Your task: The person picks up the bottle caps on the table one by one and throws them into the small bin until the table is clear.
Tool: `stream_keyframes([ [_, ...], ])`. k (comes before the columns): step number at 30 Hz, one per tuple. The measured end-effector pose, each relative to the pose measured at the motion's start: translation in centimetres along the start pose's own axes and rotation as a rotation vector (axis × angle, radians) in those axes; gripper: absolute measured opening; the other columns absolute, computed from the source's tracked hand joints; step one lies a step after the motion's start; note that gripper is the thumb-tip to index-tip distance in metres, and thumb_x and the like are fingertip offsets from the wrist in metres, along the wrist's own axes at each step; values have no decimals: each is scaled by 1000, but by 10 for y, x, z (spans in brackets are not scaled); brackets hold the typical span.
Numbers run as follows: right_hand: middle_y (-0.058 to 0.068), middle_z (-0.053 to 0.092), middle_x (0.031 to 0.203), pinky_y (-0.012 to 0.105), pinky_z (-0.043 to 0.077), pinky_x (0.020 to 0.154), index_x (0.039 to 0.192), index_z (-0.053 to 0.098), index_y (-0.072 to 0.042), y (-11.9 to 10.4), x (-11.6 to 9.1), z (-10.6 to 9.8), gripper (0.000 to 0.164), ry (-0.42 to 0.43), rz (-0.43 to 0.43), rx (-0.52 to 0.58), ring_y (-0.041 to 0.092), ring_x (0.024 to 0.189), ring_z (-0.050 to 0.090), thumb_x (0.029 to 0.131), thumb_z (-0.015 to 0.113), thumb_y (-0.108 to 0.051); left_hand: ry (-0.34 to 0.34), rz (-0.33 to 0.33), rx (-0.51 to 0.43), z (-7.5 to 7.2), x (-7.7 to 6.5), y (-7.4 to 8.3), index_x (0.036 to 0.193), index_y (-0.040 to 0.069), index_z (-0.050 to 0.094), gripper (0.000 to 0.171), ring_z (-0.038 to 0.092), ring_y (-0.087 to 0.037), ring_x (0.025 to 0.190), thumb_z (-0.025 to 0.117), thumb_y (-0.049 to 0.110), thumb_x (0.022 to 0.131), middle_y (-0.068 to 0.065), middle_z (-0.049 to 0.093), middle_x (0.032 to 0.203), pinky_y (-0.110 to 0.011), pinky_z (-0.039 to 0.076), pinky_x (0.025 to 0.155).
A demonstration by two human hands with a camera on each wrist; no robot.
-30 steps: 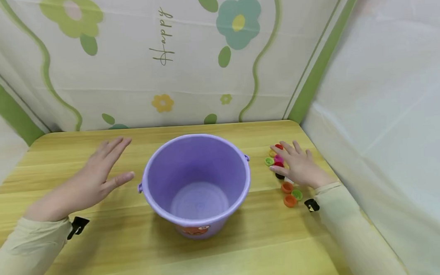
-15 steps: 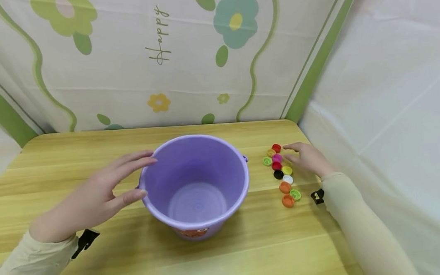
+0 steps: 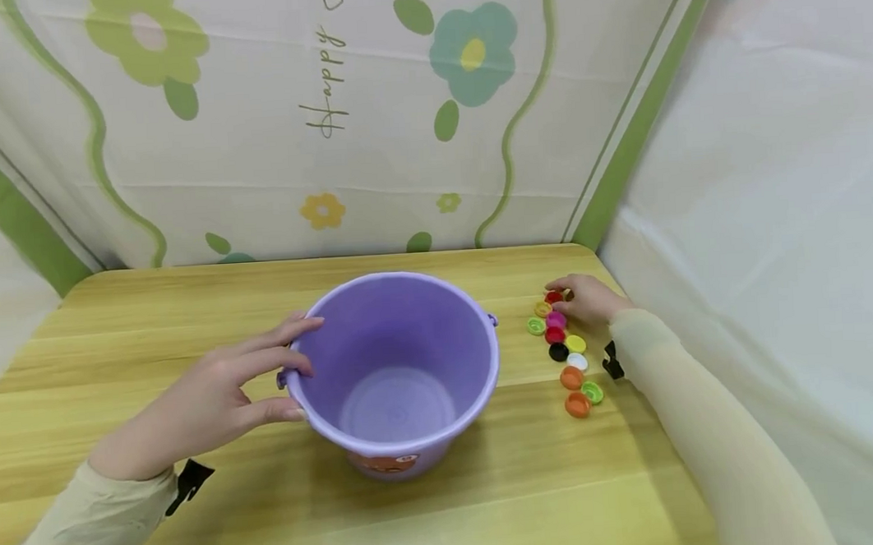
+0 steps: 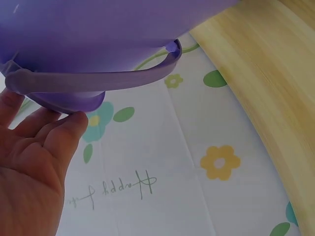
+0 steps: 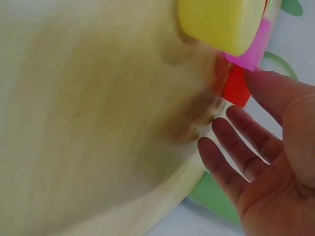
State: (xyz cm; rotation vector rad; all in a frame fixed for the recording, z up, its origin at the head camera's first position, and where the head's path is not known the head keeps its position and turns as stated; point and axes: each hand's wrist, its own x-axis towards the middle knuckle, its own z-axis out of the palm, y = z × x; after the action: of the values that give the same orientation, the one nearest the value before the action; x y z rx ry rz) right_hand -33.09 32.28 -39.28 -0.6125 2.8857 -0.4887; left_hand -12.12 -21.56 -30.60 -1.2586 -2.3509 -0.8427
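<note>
A purple bucket [image 3: 397, 439] stands upright on the wooden table, its mouth facing up. My left hand [image 3: 213, 391] grips its left rim, fingertips over the inside and thumb along the outside. From below, the left wrist view has the bucket's handle [image 4: 108, 81] hanging beside that hand [image 4: 44, 142]. Over at the right, my right hand [image 3: 589, 299] pinches a red bottle cap [image 3: 554, 298] at the far end of a group of caps. In the right wrist view the thumb lies against the red cap [image 5: 237, 87], with other fingers extended below; the index finger is hidden.
Several more caps lie in a loose line toward me: a yellow cap [image 3: 575, 343], a black cap [image 3: 558, 352], a white cap [image 3: 578, 362] and an orange cap [image 3: 578, 405] among them. A flowered curtain [image 3: 385, 143] hangs behind the table; white cloth [image 3: 790, 229] borders the right.
My left hand has come right, from open beside the bucket onto its rim. The right hand drew back from over the caps, then closed in on the far red cap.
</note>
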Motion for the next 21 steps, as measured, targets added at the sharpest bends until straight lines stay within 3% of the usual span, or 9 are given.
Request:
stream_keyframes([
  [5,16,68,107,50,54,93,125,63,4,-3,4,-1,34,4,10,17,33,100,63,96,65,-15,-18,-21,21,-1,1,0,103,23,66,37,44,-27,137,86,31,73,-8,54,142,-13,40,106],
  [12,16,69,103,50,55,90,119,65,5,-3,-4,-3,32,12,49,1,32,97,64,96,67,-17,-46,2,31,-4,6,3,99,21,65,36,47,-33,133,87,28,72,-10,56,139,-9,49,86],
  [21,15,69,100,50,54,88,113,68,5,-19,-19,-22,30,67,68,4,32,95,64,94,69,-17,-65,-6,37,-8,5,5,101,24,63,37,46,-34,134,87,25,73,-10,55,140,-9,47,91],
])
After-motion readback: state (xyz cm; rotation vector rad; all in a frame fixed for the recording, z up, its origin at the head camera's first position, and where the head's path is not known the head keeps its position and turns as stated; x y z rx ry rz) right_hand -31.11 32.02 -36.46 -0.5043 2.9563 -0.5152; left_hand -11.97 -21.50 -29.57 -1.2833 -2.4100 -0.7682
